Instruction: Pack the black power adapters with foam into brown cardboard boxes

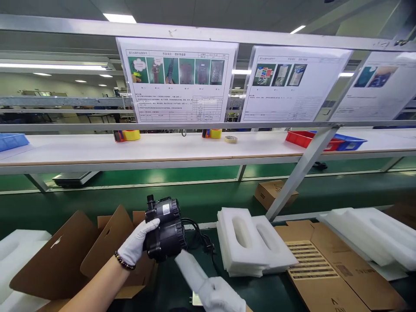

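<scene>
My left hand (138, 242), in a white glove, is closed around the side of a black pump (166, 232) with two ribbed round housings and a stub pipe on top. The pump is held up above the bench, and its black cable (203, 240) trails to the right. My right hand (221, 295), also gloved, grips a flat whitish strip (191, 269) by its lower end. The strip's upper end reaches close to the pump's underside; whether they touch I cannot tell. An open cardboard box (110, 242) stands behind and below my left hand.
White foam pads (238, 242) with oval cut-outs are stacked right of the cable. Flattened cartons (344, 268) and more foam (373, 234) lie further right. A slanted metal post (302, 173) supports the frame; a white shelf (182, 149) runs across, holding trays and tape.
</scene>
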Demonstrator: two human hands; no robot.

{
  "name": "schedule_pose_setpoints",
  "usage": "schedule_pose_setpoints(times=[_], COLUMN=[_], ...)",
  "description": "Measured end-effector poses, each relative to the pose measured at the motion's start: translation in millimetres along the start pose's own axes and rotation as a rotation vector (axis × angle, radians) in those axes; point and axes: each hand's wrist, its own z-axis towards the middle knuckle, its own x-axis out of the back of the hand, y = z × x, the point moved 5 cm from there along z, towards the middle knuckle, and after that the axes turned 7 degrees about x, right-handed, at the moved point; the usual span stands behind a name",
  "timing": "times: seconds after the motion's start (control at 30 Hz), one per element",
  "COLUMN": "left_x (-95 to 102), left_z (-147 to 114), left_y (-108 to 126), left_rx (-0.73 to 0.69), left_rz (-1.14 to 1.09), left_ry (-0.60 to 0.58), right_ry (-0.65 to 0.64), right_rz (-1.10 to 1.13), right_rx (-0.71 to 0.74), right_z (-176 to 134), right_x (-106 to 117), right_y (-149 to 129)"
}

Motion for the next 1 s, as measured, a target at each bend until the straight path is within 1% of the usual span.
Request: schedule_pose_setpoints(times=[0.07,0.13,0.23,0.3,0.37,0.4,0.47,0.57,0.6,0.63,0.7,0.77,0.83,0.93,1.0], left_x=[4.9,10.4,20.6,29.6,38.7,42.1,46.1,45.7,44.9,44.1,43.4,44.5,46.8,51.2,54.2], left_z=[-2.6,-5.3,-9.4,-11.8,-14.0,-15.1,-17.6,-21.5,-22.5,-23.4,-24.1,-24.0,-23.6,-23.3,-23.3], left_y=[-1.8,-8.1,-21.7,-29.7,-34.5,-35.4,-35.4,-36.8,-38.4,-40.7,-46.1,-51.0,-55.4,-62.9,-68.6], left_rx=[0.017,0.047,0.1,0.131,0.144,0.139,0.111,0.077,0.076,0.082,0.11,0.138,0.168,0.216,0.251], left_rz=[-0.004,-0.022,-0.057,-0.085,-0.103,-0.104,-0.096,-0.085,-0.084,-0.088,-0.105,-0.125,-0.138,-0.176,-0.228], left_ry=[0.014,0.038,0.069,0.088,0.103,0.101,0.086,0.062,0.057,0.053,0.045,0.04,0.038,0.054,0.071], right_ry=[0.004,-0.004,-0.109,-0.205,-0.258,-0.255,-0.207,-0.082,-0.059,-0.058,-0.1,-0.128,-0.108,-0.11,-0.099], right_rz=[0.065,0.17,0.361,0.466,0.551,0.582,0.613,0.603,0.604,0.618,0.687,0.747,0.705,0.488,0.373], right_rx=[0.029,0.12,0.3,0.34,0.32,0.3,0.252,0.154,0.112,0.061,-0.025,-0.052,0.021,0.188,0.214], right_z=[16.8,40.7,69.3,73.9,69.8,67.4,66.7,77.8,82.5,86.3,89.9,89.4,88.7,89.3,89.7], right_x=[-9.1,-22.5,-43.9,-52.3,-53.7,-52.7,-51.0,-54.2,-56.6,-59.2,-63.0,-62.7,-60.6,-66.3,-71.8], right_y=[3.4,-5.9,-37.1,-57.4,-71.6,-75.9,-79.0,-70.2,-64.5,-58.1,-47.6,-44.5,-51.2,-68.6,-71.6])
